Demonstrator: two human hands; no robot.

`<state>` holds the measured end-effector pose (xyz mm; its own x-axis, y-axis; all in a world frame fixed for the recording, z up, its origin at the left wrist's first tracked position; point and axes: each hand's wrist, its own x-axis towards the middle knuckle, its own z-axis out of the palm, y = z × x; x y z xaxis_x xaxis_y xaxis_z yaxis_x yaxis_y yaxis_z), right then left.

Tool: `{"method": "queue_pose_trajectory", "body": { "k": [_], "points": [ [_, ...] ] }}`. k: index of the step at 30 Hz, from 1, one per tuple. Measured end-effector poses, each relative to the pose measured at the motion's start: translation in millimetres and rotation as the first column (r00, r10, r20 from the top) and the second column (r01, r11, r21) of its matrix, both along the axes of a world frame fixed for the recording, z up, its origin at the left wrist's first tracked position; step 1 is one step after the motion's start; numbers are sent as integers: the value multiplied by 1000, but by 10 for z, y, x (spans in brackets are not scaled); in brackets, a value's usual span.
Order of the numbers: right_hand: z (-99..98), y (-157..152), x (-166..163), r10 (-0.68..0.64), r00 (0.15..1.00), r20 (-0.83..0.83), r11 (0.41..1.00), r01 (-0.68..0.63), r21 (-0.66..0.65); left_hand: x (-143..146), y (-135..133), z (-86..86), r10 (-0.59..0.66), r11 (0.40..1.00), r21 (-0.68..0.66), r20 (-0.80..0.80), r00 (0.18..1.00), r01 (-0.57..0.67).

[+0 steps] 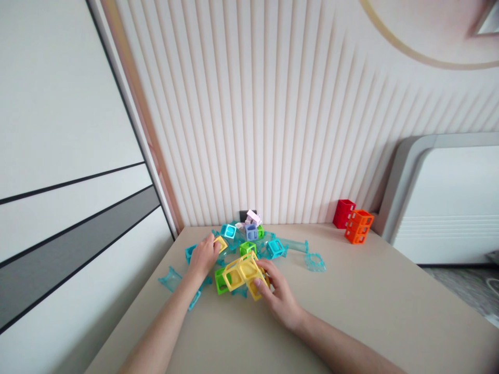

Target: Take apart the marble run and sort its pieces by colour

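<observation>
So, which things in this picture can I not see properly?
- Head view: the right hand covers the near corner of the yellow cube frames; how they join there is hidden.
- Head view: the left hand hides most of a small yellow piece; whether it grips it is unclear.
- Head view: dark object behind the block pile, too small to name.
- Head view: white unit, cut off by the right edge.

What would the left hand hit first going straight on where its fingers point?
The left hand already touches a small yellow frame at its fingertips. Straight beyond comes the light blue cube, probably next, though depth is unclear. The right hand grips yellow cubes.
</observation>
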<state>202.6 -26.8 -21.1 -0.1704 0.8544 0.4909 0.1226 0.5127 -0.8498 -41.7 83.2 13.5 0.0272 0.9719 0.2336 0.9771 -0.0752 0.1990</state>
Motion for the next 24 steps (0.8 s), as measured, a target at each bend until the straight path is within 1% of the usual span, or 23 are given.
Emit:
{"method": "queue_pose_trajectory", "body": {
  "k": [10, 17, 21, 24],
  "points": [
    [6, 2, -10, -19, 1000, 11, 1000, 19, 25, -55, 7, -40, -33, 999, 7, 16, 999, 33],
    [-15, 3, -2, -11, 1000, 17, 1000, 11, 4, -79, -17, -63, -63, 998, 29, 15, 998, 62],
    [-11, 6, -8, -9, 1000, 11, 1000, 9, 18, -60, -82, -52, -96, 995, 45, 30, 995, 94],
    [9, 1, -8, -13, 1000, 17, 1000, 13, 14, -57, -122, -37, -148, 988, 47, 34, 988, 146]
  ]
}}
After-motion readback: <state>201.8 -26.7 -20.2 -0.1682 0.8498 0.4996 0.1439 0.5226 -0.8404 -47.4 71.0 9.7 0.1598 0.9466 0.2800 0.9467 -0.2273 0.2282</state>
